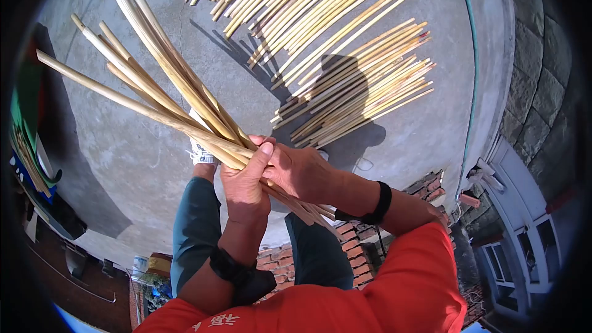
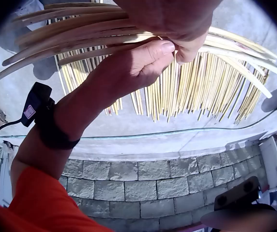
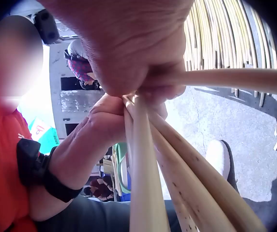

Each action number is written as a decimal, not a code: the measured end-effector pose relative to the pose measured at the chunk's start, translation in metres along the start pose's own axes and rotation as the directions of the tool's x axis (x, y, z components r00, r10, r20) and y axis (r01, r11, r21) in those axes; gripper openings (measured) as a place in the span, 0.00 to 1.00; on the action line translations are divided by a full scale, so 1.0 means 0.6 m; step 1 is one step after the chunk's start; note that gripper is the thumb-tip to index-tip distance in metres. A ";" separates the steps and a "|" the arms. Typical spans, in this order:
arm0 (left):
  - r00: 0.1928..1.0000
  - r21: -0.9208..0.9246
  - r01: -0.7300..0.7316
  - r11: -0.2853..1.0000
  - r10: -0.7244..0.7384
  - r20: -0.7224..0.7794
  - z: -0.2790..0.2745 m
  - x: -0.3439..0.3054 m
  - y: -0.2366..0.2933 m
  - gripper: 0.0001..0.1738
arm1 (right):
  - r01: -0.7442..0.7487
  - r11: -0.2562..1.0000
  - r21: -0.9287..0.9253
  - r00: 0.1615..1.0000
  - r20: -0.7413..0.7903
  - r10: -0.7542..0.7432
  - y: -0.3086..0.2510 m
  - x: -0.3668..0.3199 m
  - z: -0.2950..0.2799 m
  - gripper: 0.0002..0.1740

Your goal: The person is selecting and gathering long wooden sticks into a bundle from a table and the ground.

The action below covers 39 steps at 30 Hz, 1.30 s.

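Note:
In the head view a bundle of pale wooden sticks (image 1: pixel 179 80) fans out to the upper left. The left hand (image 1: pixel 243 182) grips it from below, thumb up. Right beside it, touching, the right hand (image 1: pixel 299 169) holds the bundle too, its fingers curled round the sticks. Short ends (image 1: pixel 302 206) stick out below the hands. The left wrist view shows the right hand (image 2: pixel 133 67) against the left hand (image 2: pixel 172 19), sticks passing through both. In the right wrist view the right hand (image 3: pixel 133 43) covers part of the sticks (image 3: pixel 145 169) near the camera.
Many sticks (image 1: pixel 370 86) lie in rows on the concrete ground (image 1: pixel 413 142) in front of the person. A green hose (image 1: pixel 473 74) runs along the right. A brick patch (image 1: pixel 354 250) is near the legs, and green and blue objects (image 1: pixel 28 105) stand at the far left.

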<state>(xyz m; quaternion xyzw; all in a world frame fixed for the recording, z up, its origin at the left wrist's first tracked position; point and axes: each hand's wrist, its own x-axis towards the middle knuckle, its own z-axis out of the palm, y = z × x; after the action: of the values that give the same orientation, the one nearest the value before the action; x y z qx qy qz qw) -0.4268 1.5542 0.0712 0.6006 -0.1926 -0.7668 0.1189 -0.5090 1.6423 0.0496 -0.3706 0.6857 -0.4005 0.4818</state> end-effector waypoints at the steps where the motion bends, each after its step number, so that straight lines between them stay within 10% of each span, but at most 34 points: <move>1: 1.000 -0.001 0.001 1.000 -0.001 -0.004 0.002 0.001 0.002 0.11 | 0.019 0.999 -0.027 0.999 0.037 -0.018 -0.004 0.005 -0.008 0.10; 4: 0.997 -0.065 -0.044 0.997 0.040 -0.060 0.005 0.002 0.008 0.09 | 0.135 0.988 -0.075 0.991 0.023 -0.133 0.048 0.032 -0.046 0.08; 6: 0.997 -0.055 0.011 0.998 -0.015 -0.079 0.004 0.002 0.012 0.10 | -0.103 0.994 -0.036 0.950 -0.299 0.087 0.127 0.060 -0.049 0.07; 7: 0.997 -0.057 0.006 0.998 -0.011 -0.080 -0.001 0.003 0.012 0.10 | -0.279 0.913 0.298 0.863 -0.340 0.374 0.160 0.081 -0.063 0.07; 10: 0.997 0.042 0.020 0.999 -0.017 -0.075 -0.012 0.005 0.009 0.11 | -0.385 0.904 0.187 0.694 -0.587 0.417 0.306 0.146 -0.123 0.09; 17: 0.991 0.056 -0.046 0.997 0.052 -0.121 -0.013 0.002 0.011 0.14 | -0.447 0.777 0.443 0.437 -0.650 0.622 0.374 0.266 -0.191 0.10; 19: 0.991 0.054 -0.050 0.997 0.056 -0.125 -0.012 0.003 0.014 0.14 | -0.690 0.674 0.263 0.360 -0.682 0.636 0.398 0.282 -0.189 0.10; 20: 0.991 0.053 -0.049 0.997 0.055 -0.124 -0.012 0.004 0.016 0.13 | -0.789 0.614 0.007 0.380 -0.780 0.497 0.421 0.290 -0.181 0.09; 25: 0.986 0.015 -0.048 0.999 0.050 -0.162 -0.013 0.010 0.023 0.13 | -0.795 0.606 0.022 0.321 -0.833 0.451 0.394 0.304 -0.169 0.13; 28: 0.986 0.020 -0.034 0.999 0.036 -0.161 -0.014 0.011 0.021 0.13 | -0.592 0.616 0.520 0.217 -0.632 0.744 0.355 0.302 -0.180 0.10; 39: 0.987 -0.009 -0.038 0.999 0.036 -0.156 -0.001 0.011 0.017 0.12 | -0.524 0.689 0.501 0.321 -0.633 0.705 0.386 0.253 -0.182 0.09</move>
<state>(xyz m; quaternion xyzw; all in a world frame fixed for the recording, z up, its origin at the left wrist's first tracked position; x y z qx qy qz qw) -0.4284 1.5423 0.0697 0.6542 -0.1895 -0.7164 0.1513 -0.6815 1.6209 -0.1919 0.1884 0.8653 -0.3731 0.2766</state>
